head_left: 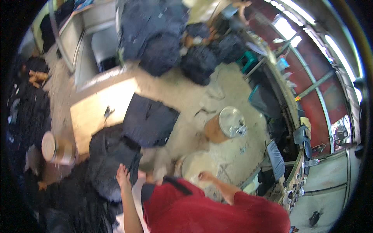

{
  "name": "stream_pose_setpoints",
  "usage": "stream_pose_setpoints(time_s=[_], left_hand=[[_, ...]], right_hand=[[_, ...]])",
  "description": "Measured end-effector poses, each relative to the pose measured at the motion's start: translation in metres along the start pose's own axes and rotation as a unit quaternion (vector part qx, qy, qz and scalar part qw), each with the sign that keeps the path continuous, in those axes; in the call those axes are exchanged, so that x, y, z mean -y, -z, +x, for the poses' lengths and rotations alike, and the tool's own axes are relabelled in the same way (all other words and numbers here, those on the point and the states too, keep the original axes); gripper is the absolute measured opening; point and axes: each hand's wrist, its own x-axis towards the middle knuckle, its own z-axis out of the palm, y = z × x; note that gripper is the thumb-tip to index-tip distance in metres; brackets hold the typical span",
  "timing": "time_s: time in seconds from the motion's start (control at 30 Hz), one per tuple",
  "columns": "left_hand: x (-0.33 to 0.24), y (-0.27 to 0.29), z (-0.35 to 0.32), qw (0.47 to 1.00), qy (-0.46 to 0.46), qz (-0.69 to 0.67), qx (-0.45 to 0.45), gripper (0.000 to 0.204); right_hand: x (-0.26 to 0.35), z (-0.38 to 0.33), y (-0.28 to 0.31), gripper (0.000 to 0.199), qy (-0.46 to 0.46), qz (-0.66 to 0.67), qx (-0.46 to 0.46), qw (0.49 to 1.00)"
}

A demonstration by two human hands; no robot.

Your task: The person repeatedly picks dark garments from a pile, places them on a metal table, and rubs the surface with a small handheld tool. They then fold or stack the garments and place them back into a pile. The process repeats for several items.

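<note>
My left hand [123,176] hangs with its fingers apart and nothing in it. It is in front of a heap of dark, cloth-like pieces [112,171]; I cannot tell whether it touches them. My right hand [206,176] is held over the pale round top of a drum [194,167] beside my body. Its fingers look curled, but they are blurred, and whether anything is in them does not show. Ahead of my left hand, a flat dark piece [149,120] overlaps a pale board [101,110] on the floor.
A brown drum [219,130] stands ahead to the right, another round container [58,149] at the left. Large dark piles [155,39] rise at the far side. More dark material [29,105] lines the left. A cluttered bench [297,171] runs along the right, near a green stool [246,62].
</note>
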Motion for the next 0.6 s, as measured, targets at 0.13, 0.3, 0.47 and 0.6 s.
stream_pose_setpoints(time_s=[0.13,0.3,0.47,0.6], left_hand=[[0.074,0.112,0.036,0.996,0.057,0.001,-0.067,0.051],[0.146,0.203,0.036,0.955,0.182,0.082,-0.217,0.048],[0.176,0.247,0.001,0.947,0.21,0.124,-0.21,0.049],[0.163,0.249,0.014,0.96,0.209,0.074,-0.169,0.042]], right_hand=[[0.048,0.026,0.023,0.037,-0.026,0.125,0.015,0.992],[0.13,0.056,0.072,0.036,0.026,0.095,0.023,0.995],[0.174,0.105,0.089,0.03,0.063,0.097,0.024,0.993],[0.198,0.141,0.095,0.039,0.086,-0.005,0.023,0.996]])
